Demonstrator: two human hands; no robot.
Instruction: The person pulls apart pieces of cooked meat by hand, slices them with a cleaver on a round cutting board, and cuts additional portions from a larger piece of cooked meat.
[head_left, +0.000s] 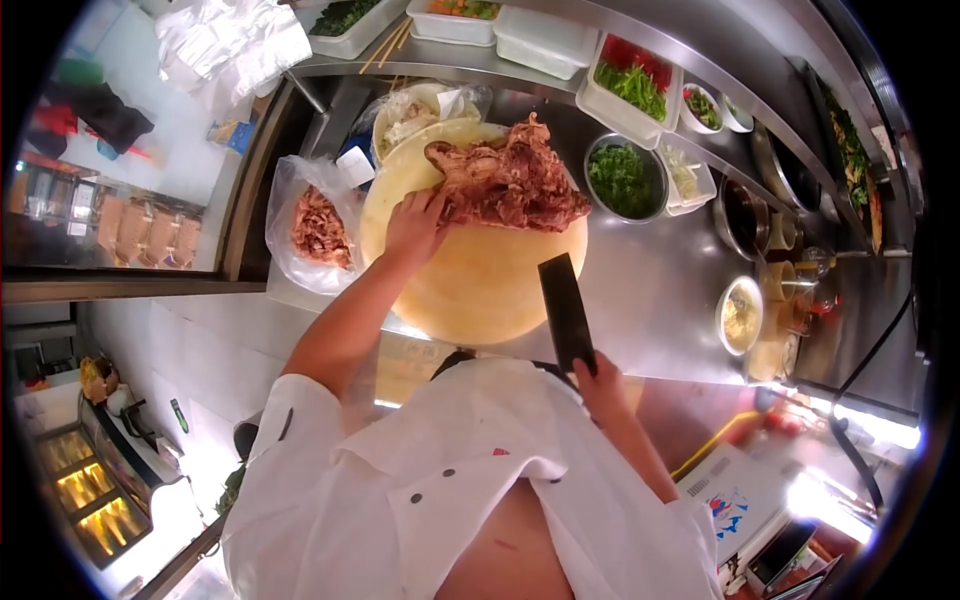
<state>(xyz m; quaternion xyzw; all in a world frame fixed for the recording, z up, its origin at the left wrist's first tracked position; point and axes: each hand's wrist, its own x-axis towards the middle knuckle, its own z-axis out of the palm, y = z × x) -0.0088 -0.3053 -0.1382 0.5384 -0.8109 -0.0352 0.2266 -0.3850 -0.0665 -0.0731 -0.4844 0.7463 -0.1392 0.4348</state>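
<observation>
A large piece of brown cooked meat (510,180) lies across the far half of a round, pale yellow chopping block (480,290). My left hand (418,225) rests on the block against the meat's left end, its fingers on the edge of it. In my right hand (602,385) is a cleaver (566,310), gripped by the handle near my body. Its dark broad blade points away from me, over the block's right front edge and apart from the meat. Left of the block, a clear plastic bag (283,240) holds more meat pieces (322,230).
A steel bowl of chopped greens (627,178) stands right of the block. A white bowl of minced food (740,315) sits further right on the steel counter (655,290). Vegetable containers (632,85) line the shelf above. Another bag (425,110) lies behind the block.
</observation>
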